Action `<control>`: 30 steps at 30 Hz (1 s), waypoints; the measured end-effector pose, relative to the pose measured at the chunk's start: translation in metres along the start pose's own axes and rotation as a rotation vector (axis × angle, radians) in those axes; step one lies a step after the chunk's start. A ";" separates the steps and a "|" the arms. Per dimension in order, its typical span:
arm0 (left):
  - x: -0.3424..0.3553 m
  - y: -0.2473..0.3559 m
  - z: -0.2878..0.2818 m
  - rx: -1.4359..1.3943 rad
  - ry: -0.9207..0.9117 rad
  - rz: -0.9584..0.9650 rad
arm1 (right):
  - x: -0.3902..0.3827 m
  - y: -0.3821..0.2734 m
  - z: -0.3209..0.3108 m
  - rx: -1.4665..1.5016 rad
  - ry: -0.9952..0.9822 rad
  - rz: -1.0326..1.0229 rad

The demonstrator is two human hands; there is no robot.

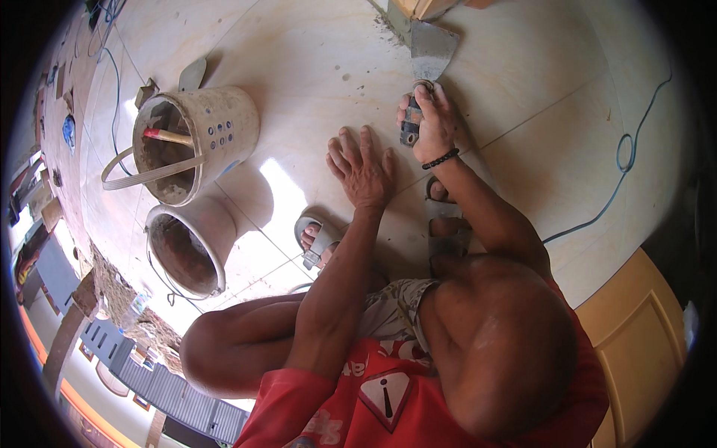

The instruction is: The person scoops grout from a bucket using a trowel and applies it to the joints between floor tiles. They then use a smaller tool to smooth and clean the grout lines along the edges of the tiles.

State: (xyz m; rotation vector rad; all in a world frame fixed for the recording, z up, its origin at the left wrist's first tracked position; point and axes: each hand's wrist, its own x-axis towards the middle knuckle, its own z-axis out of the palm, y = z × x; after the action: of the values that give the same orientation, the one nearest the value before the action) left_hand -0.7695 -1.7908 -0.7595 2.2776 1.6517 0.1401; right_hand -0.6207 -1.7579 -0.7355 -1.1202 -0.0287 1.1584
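My right hand [435,123] is wrapped round the dark handle of a wide-bladed scraper [433,54]. Its flat grey blade points away from me, and the upper end reaches the foot of a wooden frame [418,9]. Part of the handle shows below my fingers. My left hand [361,168] rests palm down on the tiled floor [314,104], its fingers spread and nothing in them. A dark beaded bracelet [441,158] circles my right wrist.
To the left stands a stained white bucket [231,119] with a red-ended wooden handle [168,136] inside. Nearer is a second bucket [213,224]. A grey blade [192,75] lies beyond them. A blue-green cord [609,201] curls at right, near a wooden door [635,343].
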 end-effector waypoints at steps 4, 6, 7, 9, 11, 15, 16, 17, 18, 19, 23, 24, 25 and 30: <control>0.000 0.000 0.001 -0.002 0.012 0.002 | -0.009 -0.010 -0.006 0.044 -0.012 -0.070; 0.000 -0.001 0.001 0.008 0.010 -0.004 | -0.021 -0.016 -0.005 0.015 -0.013 -0.098; 0.000 -0.001 0.001 0.011 0.007 -0.004 | -0.025 -0.016 -0.009 -0.013 -0.017 -0.104; 0.000 -0.003 0.003 0.006 0.020 0.001 | -0.030 -0.012 -0.010 -0.067 -0.005 -0.061; 0.000 -0.001 0.003 -0.003 0.033 0.014 | -0.028 -0.008 -0.017 -0.073 0.000 -0.024; 0.000 -0.001 0.003 0.000 0.028 0.014 | -0.014 -0.005 -0.017 -0.117 0.020 0.025; 0.000 -0.001 0.003 0.004 0.022 0.011 | -0.011 -0.005 -0.016 -0.119 0.015 0.026; 0.000 -0.001 0.003 0.007 0.021 0.010 | -0.007 -0.006 -0.015 -0.122 0.010 0.027; 0.000 -0.002 0.002 0.010 0.019 0.008 | -0.005 -0.007 -0.014 -0.125 0.005 0.027; 0.000 -0.002 0.003 0.012 0.017 0.008 | -0.003 -0.008 -0.013 -0.125 0.011 0.029; -0.001 -0.001 0.002 -0.001 0.008 0.003 | 0.002 -0.008 -0.011 -0.119 0.029 0.023; -0.001 0.000 0.002 -0.003 0.005 0.004 | 0.002 -0.007 -0.012 -0.117 0.033 0.018; -0.001 0.000 0.002 -0.004 0.002 0.004 | 0.001 -0.008 -0.010 -0.120 0.042 0.020; 0.000 0.001 0.000 -0.003 0.005 0.006 | -0.002 -0.009 -0.005 -0.130 0.068 0.018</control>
State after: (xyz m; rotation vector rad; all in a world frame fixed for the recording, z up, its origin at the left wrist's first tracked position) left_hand -0.7682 -1.7915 -0.7591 2.2816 1.6465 0.1490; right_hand -0.6126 -1.7624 -0.7300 -1.2766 -0.0413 1.1467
